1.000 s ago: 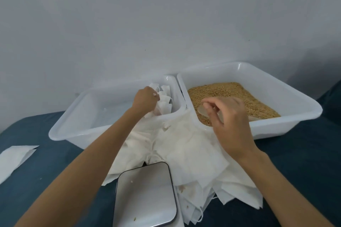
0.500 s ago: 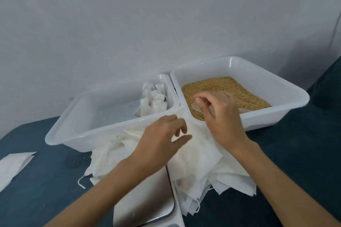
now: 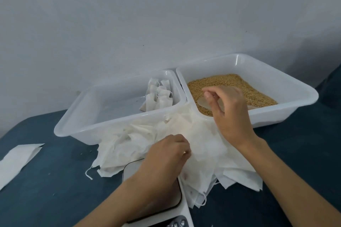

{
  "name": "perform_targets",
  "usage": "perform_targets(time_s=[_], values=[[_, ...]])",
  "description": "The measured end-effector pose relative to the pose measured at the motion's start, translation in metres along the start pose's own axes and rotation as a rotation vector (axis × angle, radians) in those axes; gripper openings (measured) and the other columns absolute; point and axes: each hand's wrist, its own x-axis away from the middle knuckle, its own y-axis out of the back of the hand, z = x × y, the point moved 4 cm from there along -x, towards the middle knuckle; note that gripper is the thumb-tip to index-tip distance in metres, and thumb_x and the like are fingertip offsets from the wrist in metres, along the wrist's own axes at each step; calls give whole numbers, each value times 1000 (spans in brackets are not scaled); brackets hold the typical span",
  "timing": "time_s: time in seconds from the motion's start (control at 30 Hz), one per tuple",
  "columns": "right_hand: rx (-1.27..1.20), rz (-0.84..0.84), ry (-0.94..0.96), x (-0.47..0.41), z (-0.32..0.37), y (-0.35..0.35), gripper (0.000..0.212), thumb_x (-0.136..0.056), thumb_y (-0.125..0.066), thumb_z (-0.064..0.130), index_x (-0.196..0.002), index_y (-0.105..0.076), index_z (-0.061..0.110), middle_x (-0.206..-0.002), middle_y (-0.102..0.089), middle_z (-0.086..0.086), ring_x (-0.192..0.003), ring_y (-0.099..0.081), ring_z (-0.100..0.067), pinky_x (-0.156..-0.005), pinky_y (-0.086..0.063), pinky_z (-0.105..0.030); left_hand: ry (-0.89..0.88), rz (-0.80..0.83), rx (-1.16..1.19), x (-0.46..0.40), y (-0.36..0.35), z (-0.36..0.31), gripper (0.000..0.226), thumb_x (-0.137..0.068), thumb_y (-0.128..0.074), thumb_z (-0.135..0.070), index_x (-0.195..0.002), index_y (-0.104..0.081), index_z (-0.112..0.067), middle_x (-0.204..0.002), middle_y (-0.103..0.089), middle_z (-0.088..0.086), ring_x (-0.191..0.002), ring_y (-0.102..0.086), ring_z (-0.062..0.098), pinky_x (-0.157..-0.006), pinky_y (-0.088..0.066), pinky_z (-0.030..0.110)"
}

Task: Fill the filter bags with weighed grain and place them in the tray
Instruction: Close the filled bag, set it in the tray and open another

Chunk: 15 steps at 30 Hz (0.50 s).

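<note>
Left hand (image 3: pixel 167 155), a second ago inside left translucent white plastic tray (image 3: pixel 77 114) at cluster of small filled white filter bags (image 3: pixel 158 96), now out of tray, lowered onto loose pile of empty white filter bags (image 3: pixel 203 140) in front; fingers curled, pinching top sheet. Forearm now covers most of white digital scale with steel plate (image 3: pixel 178 201).

The left tray (image 3: pixel 118 123) lies mostly open (filled bags (image 3: pixel 158 97) crowd its far right corner).
</note>
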Motion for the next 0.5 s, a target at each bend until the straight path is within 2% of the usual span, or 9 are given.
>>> perform_targets(time_s=[0.1, 0.17, 0.23, 0.33, 0.4, 0.5], values=[[-14, -14, 12, 0, 5, 1, 18, -104, -57, 20, -111, -71, 12, -99, -72, 7, -86, -64, -12, -102, -41, -48, 24, 3, 295, 2, 1, 5, 11, -97, -71, -18, -98, -81, -12, -109, -73, -8, -79, -57, 2, -80, -46, 21], [-43, -37, 25, 0, 11, 3, 19, -103, -57, 19, -111, -72, 10, -98, -72, 6, -87, -64, -13, -99, -44, -47, 75, -97, 490, 3, 5, 12, 10, -97, -72, -13, -88, -78, -13, -91, -72, -10, -72, -58, 3, -72, -45, 17], [-162, -39, 35, 2, 19, 5, 18, -101, -60, 18, -111, -72, 9, -95, -71, 3, -88, -65, -12, -91, -49, -40, 169, -249, 759, 4, 15, 25, 19, -100, -68, -12, -81, -72, -14, -78, -67, -11, -68, -56, 4, -67, -43, 18], [-430, 84, -48, 8, 36, -1, 24, -100, -63, 28, -116, -69, 12, -100, -70, 5, -95, -68, -14, -87, -55, -34, 310, -401, 1178, 7, 21, 44, 19, -99, -67, -16, -82, -69, -8, -80, -64, 2, -75, -57, 13, -69, -43, 23], [-531, 214, -122, 17, 46, -12, 32, -97, -65, 35, -122, -67, 16, -106, -69, 8, -100, -69, -17, -92, -55, -32, 406, -433, 1421, 10, 18, 50, 13, -92, -71, -22, -84, -72, -12, -90, -68, 9, -83, -62, 24, -74, -50, 35], [-679, 428, -227, 33, 55, -30, 43, -92, -73, 36, -131, -61, 21, -117, -67, 8, -106, -67, -20, -98, -54, -31, 479, -458, 1669, 12, 9, 57, 11, -88, -69, -21, -91, -72, -11, -94, -75, 13, -76, -73, 21, -66, -61, 32]])
